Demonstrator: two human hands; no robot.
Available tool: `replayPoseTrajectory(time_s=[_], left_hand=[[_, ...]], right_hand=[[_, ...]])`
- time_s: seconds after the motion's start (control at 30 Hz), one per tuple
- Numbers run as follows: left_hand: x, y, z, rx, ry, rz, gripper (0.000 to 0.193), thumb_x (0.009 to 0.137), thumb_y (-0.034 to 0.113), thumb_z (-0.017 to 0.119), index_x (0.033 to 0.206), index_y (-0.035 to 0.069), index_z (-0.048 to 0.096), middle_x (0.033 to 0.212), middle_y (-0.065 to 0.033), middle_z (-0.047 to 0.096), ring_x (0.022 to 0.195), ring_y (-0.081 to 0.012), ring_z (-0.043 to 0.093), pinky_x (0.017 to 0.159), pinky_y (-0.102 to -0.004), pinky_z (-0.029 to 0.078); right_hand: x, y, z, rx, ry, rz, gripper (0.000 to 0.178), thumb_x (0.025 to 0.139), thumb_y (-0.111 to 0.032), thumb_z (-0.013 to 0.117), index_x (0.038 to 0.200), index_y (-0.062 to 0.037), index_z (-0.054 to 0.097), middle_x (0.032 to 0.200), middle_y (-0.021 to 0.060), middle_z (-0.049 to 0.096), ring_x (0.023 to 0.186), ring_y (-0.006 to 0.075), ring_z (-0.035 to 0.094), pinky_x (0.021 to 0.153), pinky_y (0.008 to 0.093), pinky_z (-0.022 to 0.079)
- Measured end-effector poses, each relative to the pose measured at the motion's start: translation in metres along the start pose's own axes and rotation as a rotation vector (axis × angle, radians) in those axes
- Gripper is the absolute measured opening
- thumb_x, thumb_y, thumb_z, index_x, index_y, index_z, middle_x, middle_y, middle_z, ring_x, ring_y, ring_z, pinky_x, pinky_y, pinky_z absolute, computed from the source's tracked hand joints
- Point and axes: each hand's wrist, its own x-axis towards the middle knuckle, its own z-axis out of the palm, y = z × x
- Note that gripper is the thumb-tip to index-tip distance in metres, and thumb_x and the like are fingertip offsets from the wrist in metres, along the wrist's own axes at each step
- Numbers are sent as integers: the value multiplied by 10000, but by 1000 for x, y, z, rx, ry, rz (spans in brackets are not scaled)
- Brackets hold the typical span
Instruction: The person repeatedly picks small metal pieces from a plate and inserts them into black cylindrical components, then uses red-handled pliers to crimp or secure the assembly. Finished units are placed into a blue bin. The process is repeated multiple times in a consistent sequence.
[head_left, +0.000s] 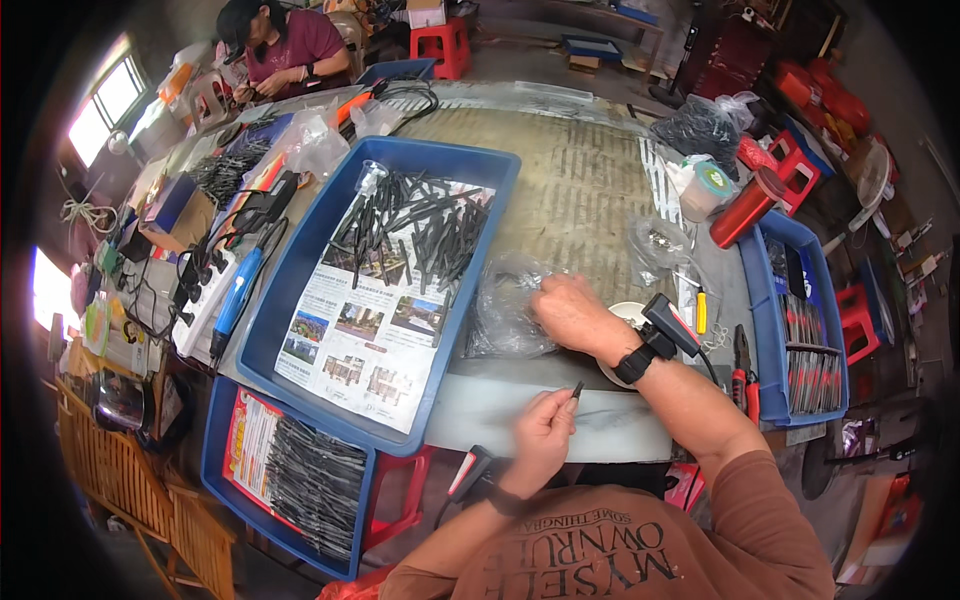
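My left hand (545,437) is closed near the table's front edge, pinching a short black strip-like piece (577,390) that points up from the fingers. Further forward, my right hand (578,312) touches the side of a clear plastic bag (505,310). Its fingers curl down at the bag, and what they hold, if anything, is hidden. Left of the bag stands a large blue tray (300,268) lined with printed paper. Many thin black strips (440,235) lie loose in its far half. A white bowl (628,312) is partly covered by my right wrist.
A lower blue tray (215,440) of black strips sits front left. On the right are a yellow screwdriver (702,312), pliers (741,365), a red flask (745,210) and a blue bin (768,385). A blue pen-shaped tool (237,300) lies left. Another person (290,50) works far left.
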Motion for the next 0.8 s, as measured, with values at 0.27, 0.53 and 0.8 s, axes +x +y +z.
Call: replayPoseTrajectory(time_s=[0.27, 0.53, 0.8], left_hand=[[1, 3, 0, 19, -7, 41, 145, 862, 27, 523, 970, -35, 597, 738, -7, 502, 591, -58, 469, 521, -202, 390], [0, 3, 0, -11, -10, 39, 137, 863, 22, 518, 962, -35, 596, 754, 0, 514, 606, -51, 467, 534, -198, 391], [-1, 1, 0, -23, -6, 20, 138, 867, 26, 518, 962, -38, 593, 758, 0, 508, 611, -52, 466, 540, -197, 395]], right_hand=[[5, -1, 7, -35, -35, 39, 86, 690, -54, 527, 715, -10, 597, 770, 146, 572, 800, 321, 557, 696, 432, 408], [3, 9, 16, 81, 147, -102, 62, 719, -115, 570, 714, -56, 589, 733, 91, 548, 755, 287, 540, 666, 401, 386], [0, 14, 14, 90, 103, -101, 108, 752, -180, 593, 745, -73, 604, 760, 82, 554, 777, 280, 540, 675, 403, 384]])
